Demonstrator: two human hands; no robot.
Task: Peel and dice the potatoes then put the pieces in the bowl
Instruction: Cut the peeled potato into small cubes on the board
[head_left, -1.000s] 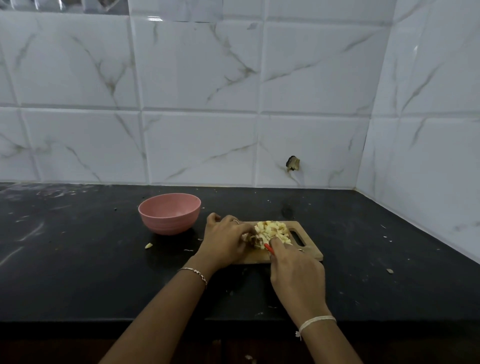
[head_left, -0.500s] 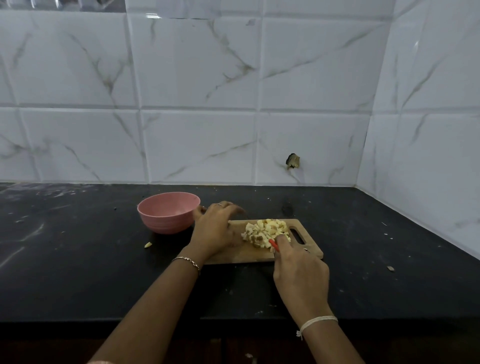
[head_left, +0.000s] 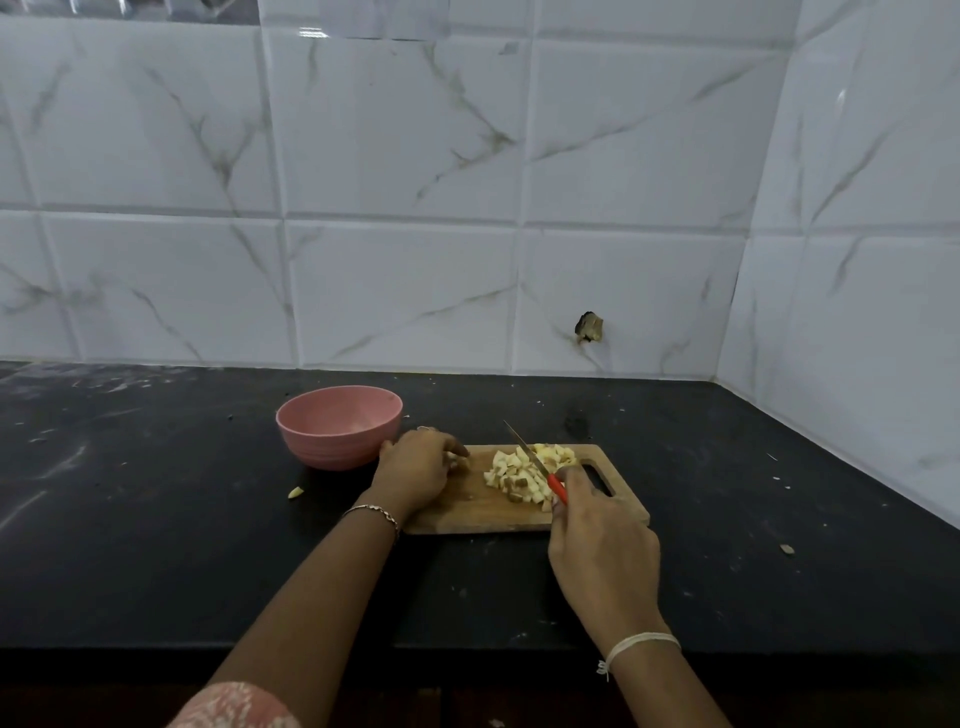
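A black counter (head_left: 156, 545) runs below a wall of white marbled tiles (head_left: 395, 291). Toward its left, a small pale potato scrap (head_left: 295, 492) lies alone on the counter, just in front of a pink bowl (head_left: 338, 426) that stands upright.

Right beside the bowl, the left hand (head_left: 415, 470) rests at the left end of a wooden cutting board (head_left: 467, 512), with a thin bracelet (head_left: 371, 512) on its wrist and a patterned pink sleeve (head_left: 234, 706) at the bottom edge of the view. Its fingers (head_left: 452, 448) are curled downward, and a pale bit shows beneath the tips. It looks like a few potato bits pinched there, though the spot is too small to be sure.

The potato pieces (head_left: 511, 475) sit in a loose heap on the right half of the board, near its handle slot and apart from the bowl. A knife (head_left: 537, 462) lies slanted across the heap, with its blade tip pointing away toward the wall. The right hand (head_left: 602, 540) grips its red handle with the fingers wrapped around it, and a white thread (head_left: 641, 644) is tied at the wrist.

Farther right, another small scrap (head_left: 787, 548) lies on the counter. Above the board, one tile has a broken hole (head_left: 588, 328).
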